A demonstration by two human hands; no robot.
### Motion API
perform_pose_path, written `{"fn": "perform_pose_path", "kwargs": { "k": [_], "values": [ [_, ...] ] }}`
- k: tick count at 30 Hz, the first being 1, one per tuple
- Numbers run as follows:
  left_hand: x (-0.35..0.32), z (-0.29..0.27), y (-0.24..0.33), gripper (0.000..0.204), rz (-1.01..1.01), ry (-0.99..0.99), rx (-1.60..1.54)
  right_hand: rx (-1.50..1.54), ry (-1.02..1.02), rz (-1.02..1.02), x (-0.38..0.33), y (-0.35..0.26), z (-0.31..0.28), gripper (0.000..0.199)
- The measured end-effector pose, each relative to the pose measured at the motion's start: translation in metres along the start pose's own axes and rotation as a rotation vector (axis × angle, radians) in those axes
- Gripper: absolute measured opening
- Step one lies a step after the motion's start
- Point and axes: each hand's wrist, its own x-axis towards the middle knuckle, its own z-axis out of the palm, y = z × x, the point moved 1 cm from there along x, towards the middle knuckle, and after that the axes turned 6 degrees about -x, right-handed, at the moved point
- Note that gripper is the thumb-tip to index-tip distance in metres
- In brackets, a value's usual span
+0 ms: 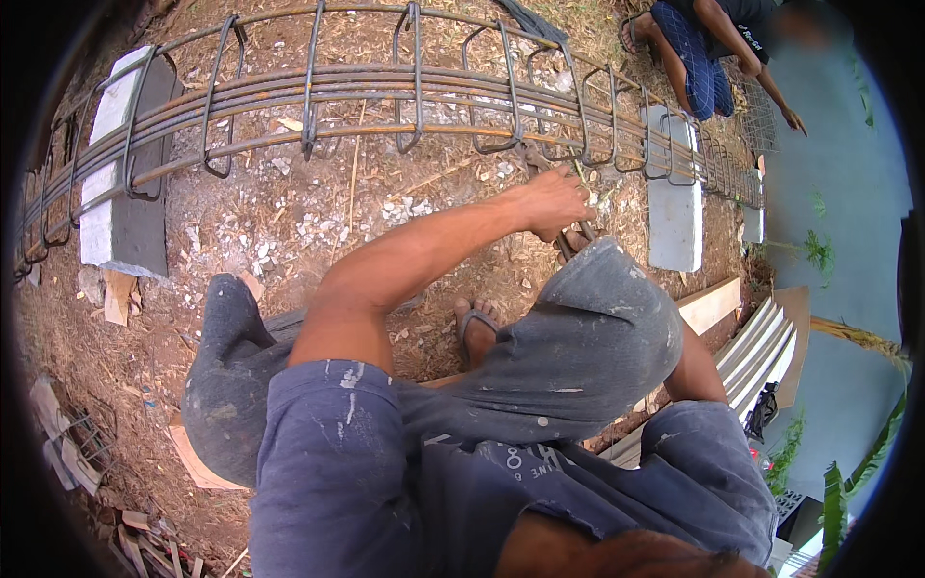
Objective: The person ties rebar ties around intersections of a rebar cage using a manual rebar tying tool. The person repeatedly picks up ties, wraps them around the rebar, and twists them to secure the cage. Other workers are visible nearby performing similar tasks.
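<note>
A long rebar cage (385,87) of rusty bars and stirrups lies across the dirt on two grey concrete blocks (120,164) (674,193). I squat in front of it. My left hand (554,200) reaches forward to the lower bars near the right block. Its fingers are closed on a thin tool (536,160) that points up at a stirrup. My right hand (574,241) is mostly hidden behind my raised knee. Only a few of its fingers show, just below the left hand.
Another person (708,53) crouches at the far right end of the cage, one hand (793,119) on the blue floor. A wooden plank (710,303) and white corrugated sheets (766,352) lie to my right. Stone chips and wood scraps litter the dirt.
</note>
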Motion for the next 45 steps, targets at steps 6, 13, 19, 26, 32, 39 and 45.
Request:
{"fn": "perform_pose_path", "kwargs": {
  "k": [6,13,19,26,32,39,45],
  "values": [
    [-0.029,0.044,-0.008,0.049,0.056,0.447,0.139,1.015,-0.433,0.034,0.0,0.011,0.006,0.045],
    [-0.016,0.051,-0.014,0.044,-0.025,0.48,0.213,1.058,-0.561,-0.073,0.029,0.03,-0.015,0.042],
    [-0.003,0.058,-0.012,0.04,-0.105,0.3,0.133,0.808,-0.512,-0.073,0.037,0.03,-0.011,0.044],
    [-0.009,0.069,-0.01,0.061,-0.116,0.584,0.22,0.766,-0.425,-0.159,0.038,0.036,-0.024,0.046],
    [-0.011,0.074,-0.002,0.062,-0.135,0.702,0.207,0.632,-0.416,-0.195,0.018,0.019,-0.042,0.046],
    [-0.003,0.068,-0.003,0.046,-0.128,0.723,0.204,0.591,-0.356,-0.183,0.02,0.017,-0.046,0.04],
    [0.0,0.059,-0.003,0.035,-0.094,0.735,0.2,0.556,-0.294,-0.176,0.019,0.018,-0.044,0.033]
  ]
}}
